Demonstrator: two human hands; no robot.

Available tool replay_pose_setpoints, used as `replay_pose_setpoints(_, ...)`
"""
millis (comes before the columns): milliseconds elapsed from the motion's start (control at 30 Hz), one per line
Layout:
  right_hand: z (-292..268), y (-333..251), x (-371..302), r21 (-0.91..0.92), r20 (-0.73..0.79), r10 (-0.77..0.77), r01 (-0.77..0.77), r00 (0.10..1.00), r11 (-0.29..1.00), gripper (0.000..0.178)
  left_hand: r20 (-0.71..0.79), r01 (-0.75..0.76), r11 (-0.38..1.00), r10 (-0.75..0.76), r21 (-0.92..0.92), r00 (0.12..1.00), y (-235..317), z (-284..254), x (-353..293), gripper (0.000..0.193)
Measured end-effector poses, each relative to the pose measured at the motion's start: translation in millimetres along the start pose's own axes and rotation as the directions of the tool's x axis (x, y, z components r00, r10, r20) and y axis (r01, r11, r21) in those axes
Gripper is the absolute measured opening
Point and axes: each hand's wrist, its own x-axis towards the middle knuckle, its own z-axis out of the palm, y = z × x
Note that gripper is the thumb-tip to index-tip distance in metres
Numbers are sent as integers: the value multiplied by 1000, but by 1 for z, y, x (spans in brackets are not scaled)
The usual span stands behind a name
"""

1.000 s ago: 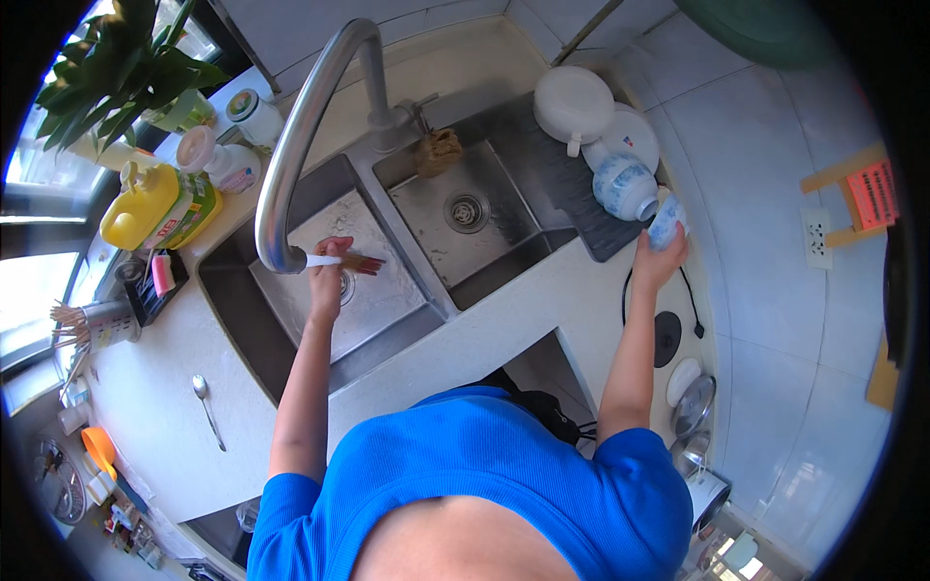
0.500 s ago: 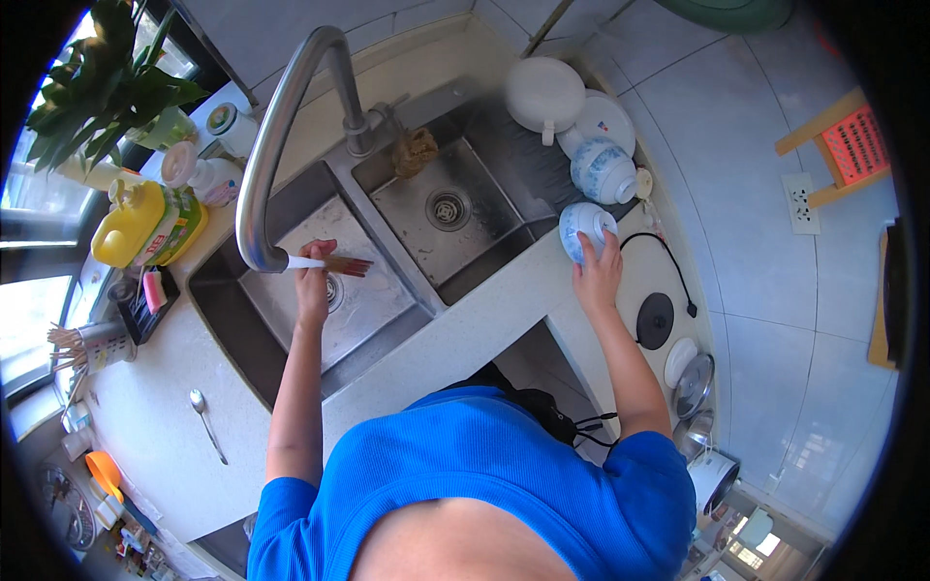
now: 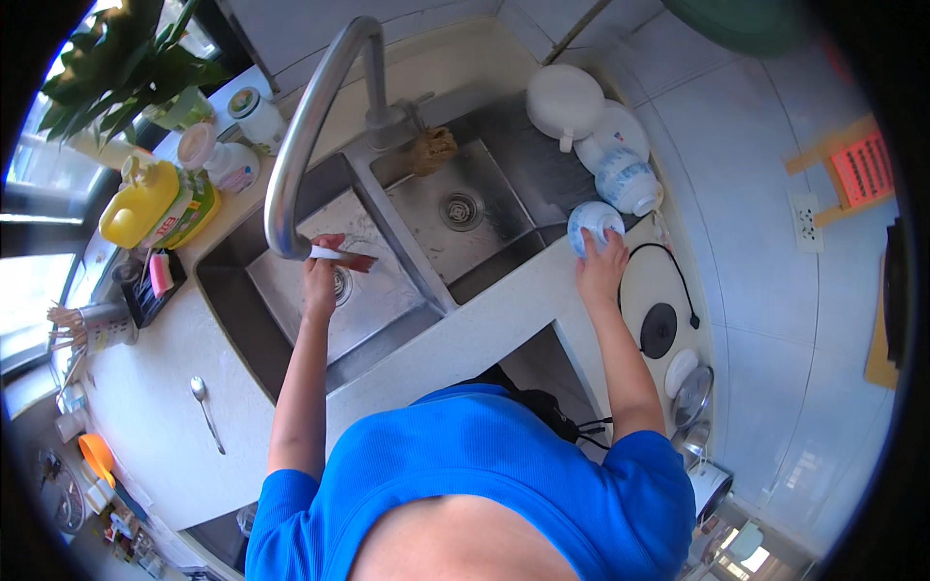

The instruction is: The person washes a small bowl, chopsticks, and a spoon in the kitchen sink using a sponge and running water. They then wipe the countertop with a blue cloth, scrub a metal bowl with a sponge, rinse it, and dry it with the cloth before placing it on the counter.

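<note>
My left hand (image 3: 321, 286) is closed round a bundle of slim reddish-brown sticks that look like chopsticks (image 3: 358, 261), held beneath the faucet mouth over the left sink basin (image 3: 378, 320). A white part shows between the faucet and the sticks; whether it is water or part of the bundle I cannot tell. On the right, my right hand (image 3: 603, 266) has its fingers round a blue-and-white bowl (image 3: 587, 221), turned base up at the drainboard's near edge. Just beyond it lies a second blue-and-white bowl (image 3: 625, 182), against a white plate (image 3: 620, 136).
Over the left basin arches the tall faucet (image 3: 310, 126). A brown scrubber (image 3: 433, 150) sits behind the right basin (image 3: 484, 208). A white lidded pot (image 3: 565, 99) stands at the back right. Yellow jug (image 3: 160, 203) and spoon (image 3: 205, 412) are on the left counter.
The bowl under my right hand has tipped further base up, and my fingers reach more over it. My left hand stays under the faucet with the sticks turned slightly. The whole view has shifted a little.
</note>
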Motion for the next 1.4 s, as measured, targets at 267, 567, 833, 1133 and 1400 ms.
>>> replay_pose_setpoints(267, -33, -82, 39, 704, -140, -146, 202, 979, 681, 27, 28, -43, 998, 42, 52, 999, -7, 8, 4, 33)
replay_pose_setpoints(567, 30, -325, 47, 831, 437, -399, -531, 806, -164, 36, -85, 122, 993, -122, -3, 989, 5, 33, -11, 40)
replay_pose_setpoints(833, 8, -393, 8, 638, 598, -513, -753, 616, -162, 63, -189, 145, 876, -256, -459, 948, 14, 0, 10, 71)
replay_pose_setpoints(1133, 36, -396, 20, 545, 678, -399, -786, 617, -290, 73, -104, 413, 802, -499, -431, 860, 15, 14, 12, 55)
replay_pose_setpoints(1400, 64, -399, 40, 620, 751, -169, -769, 639, -152, 56, -122, 221, 868, -303, -445, 945, 8, 32, -11, 60)
